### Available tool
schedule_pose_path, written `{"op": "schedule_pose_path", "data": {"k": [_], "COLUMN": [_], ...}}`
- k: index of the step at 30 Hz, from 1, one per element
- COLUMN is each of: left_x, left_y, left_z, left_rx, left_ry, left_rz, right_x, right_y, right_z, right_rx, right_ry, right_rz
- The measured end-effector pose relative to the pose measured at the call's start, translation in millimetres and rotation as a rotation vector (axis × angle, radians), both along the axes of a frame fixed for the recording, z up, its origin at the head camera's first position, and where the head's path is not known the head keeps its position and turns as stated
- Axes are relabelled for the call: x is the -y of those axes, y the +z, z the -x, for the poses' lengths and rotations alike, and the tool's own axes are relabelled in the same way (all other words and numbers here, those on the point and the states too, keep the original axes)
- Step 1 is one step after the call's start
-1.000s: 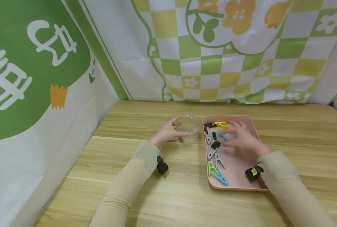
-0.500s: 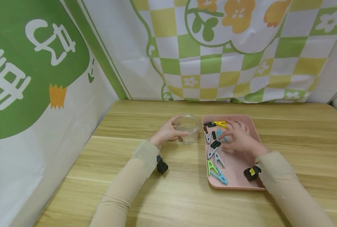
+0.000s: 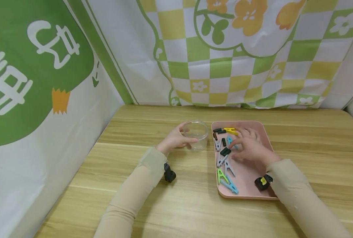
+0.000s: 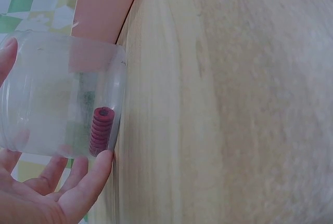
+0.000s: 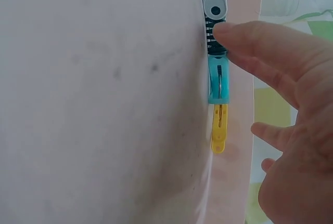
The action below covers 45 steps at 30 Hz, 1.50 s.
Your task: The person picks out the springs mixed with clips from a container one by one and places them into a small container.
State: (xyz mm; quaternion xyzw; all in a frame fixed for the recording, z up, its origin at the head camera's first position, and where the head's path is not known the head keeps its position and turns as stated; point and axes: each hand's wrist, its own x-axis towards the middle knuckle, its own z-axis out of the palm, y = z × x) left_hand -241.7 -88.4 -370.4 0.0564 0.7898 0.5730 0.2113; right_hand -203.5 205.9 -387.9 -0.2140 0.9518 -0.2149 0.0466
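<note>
My left hand [image 3: 176,137] holds a clear plastic jar [image 3: 202,142] upright on the table, thumb on one side and fingers on the other. A red coil spring [image 4: 101,130] shows through the jar wall near its base in the left wrist view. My right hand [image 3: 249,145] reaches over the pink tray [image 3: 250,188] with fingers loosely bent. Its foremost fingertips are right by a pair of dark green springs [image 3: 225,151] and a blue clothespin [image 3: 231,141]. In the right wrist view, a fingertip overlaps a dark spring [image 5: 212,39].
Along the tray's left side lie a yellow clothespin [image 3: 231,131], a lime green clothespin [image 3: 222,176], a light blue clothespin [image 3: 230,185], several grey clothespins [image 3: 229,168], more dark springs [image 3: 224,142] and a reddish spring [image 3: 215,136]. A patterned curtain [image 3: 221,72] hangs behind the wooden table [image 3: 191,211].
My right hand has shifted slightly left over the tray, and its fingers have drawn a little closer together. My left hand and the jar stay in place.
</note>
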Motion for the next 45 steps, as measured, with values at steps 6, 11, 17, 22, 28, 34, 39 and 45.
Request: {"op": "schedule_pose_path", "data": {"k": [6,11,17,22,28,34,39,45], "left_x": [0.1,0.0,-0.1,0.1,0.5,-0.3,-1.0,-0.8], "left_y": [-4.9,-4.3,-4.1,-2.9,-2.6,-2.5,-2.6,-2.9], "left_z": [2.0,1.0,2.0,2.6,2.8,2.8,2.6,1.0], "left_rx": [-0.010,-0.015,-0.011,-0.010,-0.008,-0.008,-0.015,-0.019], "left_ry": [0.013,0.016,0.017,0.010,0.011,0.018,0.024,0.021], "left_rz": [0.007,0.007,-0.010,-0.016,-0.012,-0.006,-0.002,0.012], "right_x": [2.9,3.8,2.7,2.8,3.6,4.0,3.8,3.8], "right_y": [3.0,4.0,3.1,2.5,0.9,0.4,1.3,0.2], "right_z": [-2.8,-4.0,-2.2,-0.8,-0.4,-0.6,-1.5,-2.7], "right_rx": [-0.025,-0.033,-0.025,-0.039,-0.052,-0.050,-0.053,-0.042], "right_ry": [0.003,0.009,0.005,0.005,0.011,0.012,0.012,0.007], "right_rz": [-0.023,-0.028,-0.025,-0.028,-0.036,-0.036,-0.037,-0.039]}}
